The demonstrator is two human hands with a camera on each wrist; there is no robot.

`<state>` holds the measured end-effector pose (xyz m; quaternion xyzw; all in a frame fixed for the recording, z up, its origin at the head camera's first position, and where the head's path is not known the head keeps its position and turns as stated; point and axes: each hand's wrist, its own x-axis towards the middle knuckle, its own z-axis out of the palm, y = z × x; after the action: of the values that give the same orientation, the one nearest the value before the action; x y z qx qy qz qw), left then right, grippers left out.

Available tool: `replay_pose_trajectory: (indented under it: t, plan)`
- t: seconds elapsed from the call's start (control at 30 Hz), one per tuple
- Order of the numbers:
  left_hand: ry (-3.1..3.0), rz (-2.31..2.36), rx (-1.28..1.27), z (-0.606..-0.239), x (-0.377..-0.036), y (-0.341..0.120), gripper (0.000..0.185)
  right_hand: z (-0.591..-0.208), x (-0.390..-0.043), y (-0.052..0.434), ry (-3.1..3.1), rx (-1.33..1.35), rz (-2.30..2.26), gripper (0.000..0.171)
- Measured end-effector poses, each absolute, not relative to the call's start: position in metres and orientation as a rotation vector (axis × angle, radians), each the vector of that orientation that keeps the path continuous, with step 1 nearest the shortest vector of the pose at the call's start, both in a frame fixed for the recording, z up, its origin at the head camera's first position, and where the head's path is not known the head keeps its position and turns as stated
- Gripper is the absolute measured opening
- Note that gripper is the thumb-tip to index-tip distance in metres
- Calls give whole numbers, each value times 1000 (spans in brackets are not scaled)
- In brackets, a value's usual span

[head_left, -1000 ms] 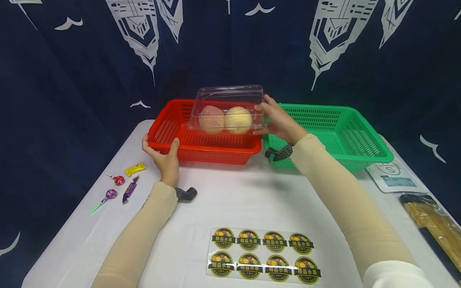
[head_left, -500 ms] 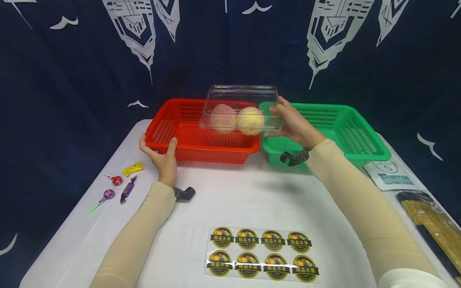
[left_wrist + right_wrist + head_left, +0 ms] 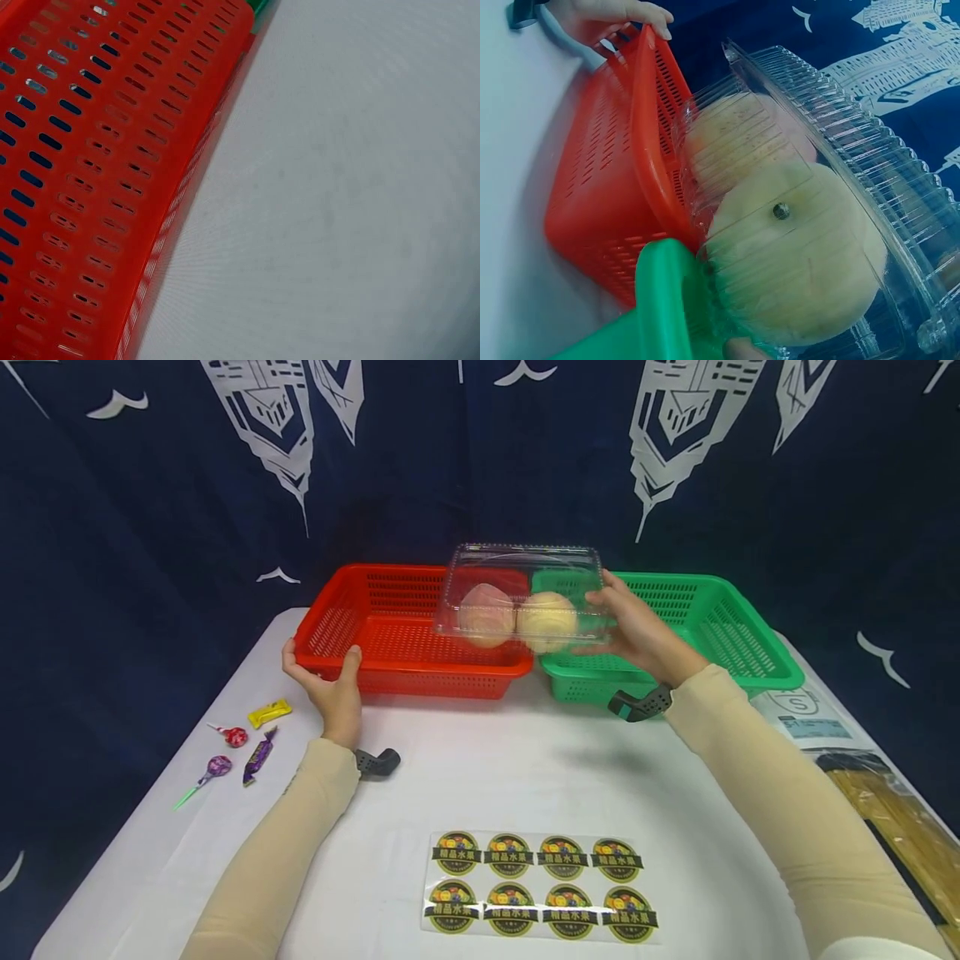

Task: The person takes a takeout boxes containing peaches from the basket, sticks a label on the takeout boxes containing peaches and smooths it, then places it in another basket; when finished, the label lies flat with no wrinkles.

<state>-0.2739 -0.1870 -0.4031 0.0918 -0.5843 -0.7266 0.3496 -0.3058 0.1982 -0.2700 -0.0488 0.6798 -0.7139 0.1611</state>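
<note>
1. While the right hand (image 3: pixel 637 631) grips the right end of a clear plastic clamshell box (image 3: pixel 525 589) holding two pale round fruits (image 3: pixel 517 618), the box hangs in the air above the seam between the two baskets; the green slotted plastic basket (image 3: pixel 720 618) lies at its 3 o'clock.
2. The left hand (image 3: pixel 330 689) clasps the near-left corner of the red slotted plastic basket (image 3: pixel 390 643), thumb over the rim; wrapped sweets (image 3: pixel 243 743) lie at its 8 o'clock.
3. A sheet of round fruit stickers (image 3: pixel 540 885) sits at 6 o'clock on the white table (image 3: pixel 487 777).

A closed clear plastic clamshell box (image 3: pixel 522 596) with two pale round fruits (image 3: pixel 517 616) inside is level above the border between the red plastic basket (image 3: pixel 390 627) and the green plastic basket (image 3: pixel 712 627).
</note>
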Motion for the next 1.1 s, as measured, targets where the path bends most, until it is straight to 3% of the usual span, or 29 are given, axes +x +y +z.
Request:
replay_pose_trajectory:
  t: [1.1]
  plan:
    - [-1496,-1904,222,-400,-273,-186,91,-273,-234,235,1931,-240,-1938,84]
